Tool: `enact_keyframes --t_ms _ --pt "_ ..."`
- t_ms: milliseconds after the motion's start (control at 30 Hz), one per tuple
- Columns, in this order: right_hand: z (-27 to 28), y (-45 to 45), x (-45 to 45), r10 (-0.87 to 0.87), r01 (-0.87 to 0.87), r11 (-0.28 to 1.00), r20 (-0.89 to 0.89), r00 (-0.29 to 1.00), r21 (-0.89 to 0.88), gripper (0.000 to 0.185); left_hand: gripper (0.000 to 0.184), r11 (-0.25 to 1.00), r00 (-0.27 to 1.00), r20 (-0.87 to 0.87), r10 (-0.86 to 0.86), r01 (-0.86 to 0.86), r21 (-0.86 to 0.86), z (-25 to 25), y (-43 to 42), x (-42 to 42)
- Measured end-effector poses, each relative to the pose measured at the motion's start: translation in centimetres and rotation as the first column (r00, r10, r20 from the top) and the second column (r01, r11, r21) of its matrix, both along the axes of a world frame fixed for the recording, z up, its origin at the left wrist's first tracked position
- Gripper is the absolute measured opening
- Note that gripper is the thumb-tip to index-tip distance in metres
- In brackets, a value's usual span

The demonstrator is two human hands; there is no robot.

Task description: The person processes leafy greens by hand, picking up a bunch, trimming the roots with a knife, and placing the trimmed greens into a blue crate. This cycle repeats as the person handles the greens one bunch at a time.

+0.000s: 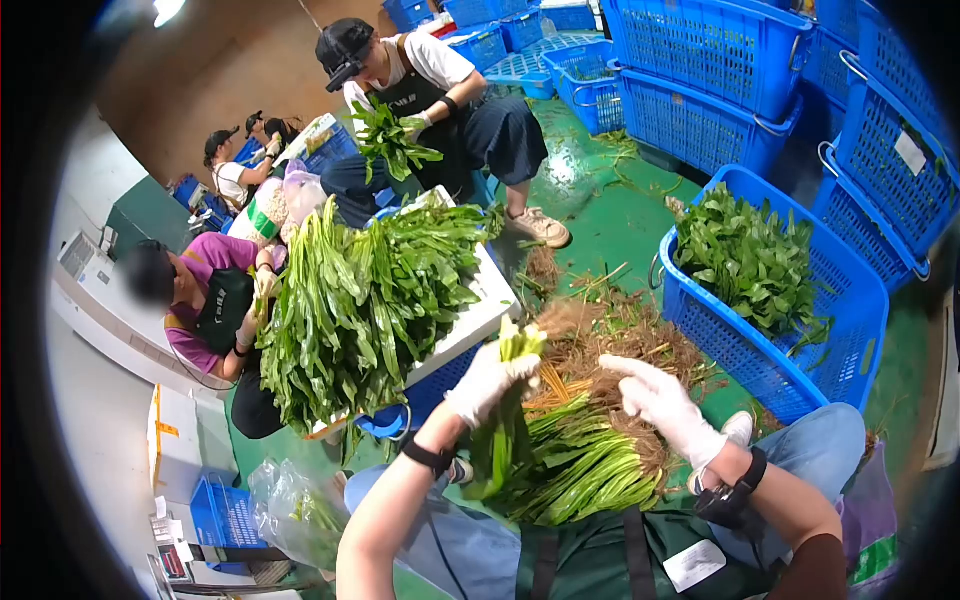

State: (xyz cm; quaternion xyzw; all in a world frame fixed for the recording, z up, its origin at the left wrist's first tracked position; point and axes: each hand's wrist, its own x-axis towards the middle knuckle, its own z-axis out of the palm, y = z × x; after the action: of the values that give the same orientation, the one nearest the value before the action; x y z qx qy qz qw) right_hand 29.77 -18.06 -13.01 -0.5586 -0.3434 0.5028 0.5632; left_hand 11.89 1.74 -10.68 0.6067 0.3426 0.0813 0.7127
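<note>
My left hand [493,380], in a white glove, is closed around a bunch of long-leaved greens [500,445]. Its pale cut-looking stem ends [521,342] point up past the fingers, and the leaves hang below. My right hand [665,405], also gloved, has its index finger stretched out to the left and holds nothing visible. Beneath and between the hands lies a pile of greens [590,465] with pale stems, in front of my apron. Brown stringy roots [640,345] are heaped just beyond my right hand, some of them blurred.
To the left, a white foam board [465,335] over a blue crate bears a big heap of greens [350,300]. A blue basket [850,345] with loose leaves stands at right, below stacked blue crates [700,110]. Two co-workers [425,105] [215,300] sit close by; others work farther back.
</note>
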Motion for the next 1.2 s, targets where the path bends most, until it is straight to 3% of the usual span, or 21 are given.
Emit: enact_keyframes --t_ms 67,100,167,233,300,367,433,500,567,600,700,733,767,833,900,1000,1067,1167,1200 --pt "0.7 0.2 -1.1 0.068 -0.062 0.995 -0.070 0.995 0.078 0.055 0.035 0.998 0.999 0.028 -0.030 0.032 -0.058 0.3 -2.1 0.1" --pt "-0.1 0.4 -1.4 0.025 -0.012 0.998 -0.197 0.980 0.068 0.050 0.034 0.995 0.997 0.064 -0.041 0.047 -0.085 -0.1 -3.1 0.2" --pt "-0.5 0.4 -1.4 -0.030 0.024 0.999 -0.279 0.960 -0.025 0.035 0.027 0.989 0.996 0.085 -0.030 0.042 -0.139 -0.8 -5.1 0.9" --pt "-1.0 0.6 -0.8 0.012 -0.012 1.000 -0.187 0.982 -0.004 0.025 0.026 0.981 0.984 0.175 -0.018 0.051 -0.186 -2.4 -5.7 1.4" --pt "-1.6 0.7 -0.7 0.015 -0.026 0.999 -0.264 0.965 -0.037 0.027 0.025 0.975 0.984 0.178 0.009 0.031 -0.222 -2.6 -6.1 1.8" --pt "-1.3 1.1 -0.8 0.012 -0.033 0.997 -0.272 0.962 -0.071 0.027 0.026 0.928 0.979 0.192 -0.070 0.135 -0.347 -2.7 -5.7 1.7" --pt "-1.1 1.6 -1.6 -0.161 0.167 0.980 -0.062 0.985 0.105 0.030 0.031 0.791 0.954 0.301 -0.008 0.190 -0.581 -3.0 -5.0 1.6" --pt "-0.7 2.0 -0.7 -0.103 0.102 0.993 0.012 0.995 0.056 0.034 0.031 0.646 0.929 0.346 0.131 0.185 -0.741 -3.3 -5.0 1.5" --pt "-1.9 2.4 -0.4 -0.267 0.266 0.964 -0.012 0.964 -0.006 0.030 0.032 0.680 0.940 0.333 0.080 0.192 -0.708 -4.0 -4.8 1.7" --pt "-0.5 2.7 -0.4 -0.292 0.282 0.949 -0.058 0.955 -0.140 0.024 0.033 0.716 0.949 0.316 0.016 0.210 -0.666 -4.3 -4.8 1.9" --pt "-0.4 3.5 -0.3 -0.357 0.333 0.925 -0.117 0.927 -0.184 0.020 0.046 0.748 0.974 0.215 -0.073 0.196 -0.634 -4.4 -4.6 2.6" --pt "-0.7 3.9 -0.2 -0.381 0.368 0.921 -0.104 0.919 -0.127 0.018 0.048 0.692 0.964 0.267 -0.013 0.201 -0.693 -4.5 -4.7 2.9" --pt "-0.2 3.8 -0.1 -0.385 0.371 0.920 -0.105 0.917 -0.128 0.018 0.051 0.633 0.949 0.312 0.053 0.210 -0.745 -4.6 -4.7 3.1" --pt "2.4 3.7 -0.1 -0.308 0.261 0.948 -0.314 0.898 -0.182 0.016 0.053 0.660 0.947 0.319 0.041 0.214 -0.720 -5.0 -4.4 3.1" --pt "1.2 4.0 -0.2 -0.318 0.290 0.947 -0.267 0.910 -0.138 0.014 0.052 0.778 0.970 0.243 0.000 0.153 -0.610 -4.9 -4.5 3.0" --pt "0.4 3.9 0.0 -0.283 0.262 0.956 -0.173 0.943 -0.134 0.013 0.052 0.778 0.974 0.225 0.018 0.127 -0.615 -5.0 -4.5 2.8" --pt "0.0 3.8 0.3 -0.241 0.256 0.960 0.135 0.961 -0.110 0.015 0.051 0.766 0.974 0.224 0.042 0.112 -0.633 -5.7 -4.5 2.5" --pt "0.7 3.3 0.3 -0.200 0.221 0.955 0.122 0.972 -0.200 0.020 0.049 0.733 0.969 0.228 0.097 0.085 -0.675 -6.3 -4.6 2.5" --pt "0.4 3.2 0.3 -0.201 0.222 0.955 0.122 0.972 -0.199 0.020 0.047 0.803 0.973 0.222 0.063 0.082 -0.590 -5.7 -4.8 2.6"
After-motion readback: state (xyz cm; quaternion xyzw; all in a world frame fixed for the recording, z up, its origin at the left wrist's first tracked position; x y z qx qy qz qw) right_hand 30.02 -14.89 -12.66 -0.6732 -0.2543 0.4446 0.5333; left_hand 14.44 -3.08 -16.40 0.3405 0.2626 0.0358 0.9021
